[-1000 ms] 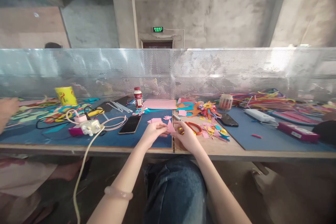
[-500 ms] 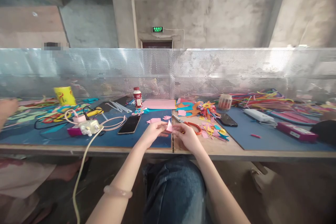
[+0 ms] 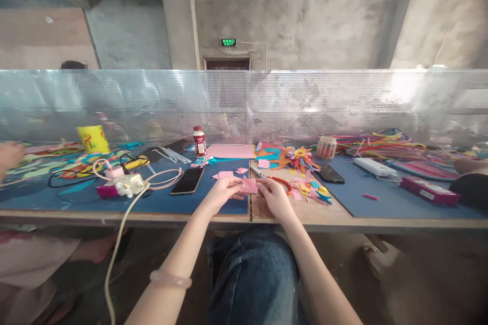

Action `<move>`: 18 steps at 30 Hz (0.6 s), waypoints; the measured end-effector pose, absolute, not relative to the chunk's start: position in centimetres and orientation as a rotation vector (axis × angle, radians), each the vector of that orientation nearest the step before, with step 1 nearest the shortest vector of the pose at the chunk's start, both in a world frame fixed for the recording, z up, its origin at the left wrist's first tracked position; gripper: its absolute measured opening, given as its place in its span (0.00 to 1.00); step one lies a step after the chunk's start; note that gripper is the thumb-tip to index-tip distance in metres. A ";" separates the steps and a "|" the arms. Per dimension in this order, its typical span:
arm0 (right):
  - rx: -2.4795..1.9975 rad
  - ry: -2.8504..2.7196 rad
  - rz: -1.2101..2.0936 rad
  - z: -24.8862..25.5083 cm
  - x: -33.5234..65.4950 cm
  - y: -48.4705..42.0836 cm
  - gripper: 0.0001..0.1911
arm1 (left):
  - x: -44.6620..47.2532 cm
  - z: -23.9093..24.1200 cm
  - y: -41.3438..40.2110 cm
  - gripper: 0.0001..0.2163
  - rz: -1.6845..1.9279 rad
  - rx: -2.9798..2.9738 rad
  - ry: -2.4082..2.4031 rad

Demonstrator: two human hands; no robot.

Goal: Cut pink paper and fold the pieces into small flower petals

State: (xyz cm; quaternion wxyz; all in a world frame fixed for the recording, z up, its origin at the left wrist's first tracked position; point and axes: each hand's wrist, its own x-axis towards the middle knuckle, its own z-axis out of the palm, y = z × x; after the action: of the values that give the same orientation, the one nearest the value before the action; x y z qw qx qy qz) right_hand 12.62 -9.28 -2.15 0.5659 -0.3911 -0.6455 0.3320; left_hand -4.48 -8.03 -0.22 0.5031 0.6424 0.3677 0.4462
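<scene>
A small pink paper piece (image 3: 249, 186) is held between both hands just above the table's near edge. My left hand (image 3: 221, 194) pinches its left side, fingers closed on it. My right hand (image 3: 273, 197) pinches its right side. Red-handled scissors (image 3: 281, 183) lie right behind my right hand. More pink paper bits (image 3: 224, 174) lie on the blue mat (image 3: 160, 198) beyond my left hand. A black phone (image 3: 187, 181) lies left of my hands.
A red-capped bottle (image 3: 199, 141), a pink sheet (image 3: 231, 151) and a paper flower (image 3: 301, 154) sit further back. Coloured scraps (image 3: 312, 189), a second phone (image 3: 330, 173), a white power strip (image 3: 375, 167), a charger with cables (image 3: 127, 184) and a yellow cup (image 3: 92, 138) spread around. Other people's hands (image 3: 9, 155) are at both sides.
The pink piece has gone from a folded upright triangle to a wider, flatter shape between my fingers. My right hand has shifted a little up and left.
</scene>
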 end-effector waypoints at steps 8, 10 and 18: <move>-1.037 -1.620 0.631 -2.7 12.4 -8.9 0.12 | -4.3 -0.3 -8.1 0.10 1.093 1.619 0.900; -1.070 -1.635 0.601 -2.8 12.5 -8.8 0.14 | -4.3 -0.4 -8.0 0.10 1.088 1.639 0.907; -1.046 -1.612 0.677 -2.8 12.8 -8.8 0.14 | -4.5 -0.5 -7.9 0.10 1.074 1.666 0.945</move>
State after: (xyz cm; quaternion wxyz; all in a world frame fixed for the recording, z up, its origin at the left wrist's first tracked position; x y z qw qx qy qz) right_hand 12.76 -8.78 -2.80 0.5244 -0.4372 -0.6737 0.2827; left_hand -4.51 -7.91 -0.53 0.4553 0.6756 0.3830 0.4354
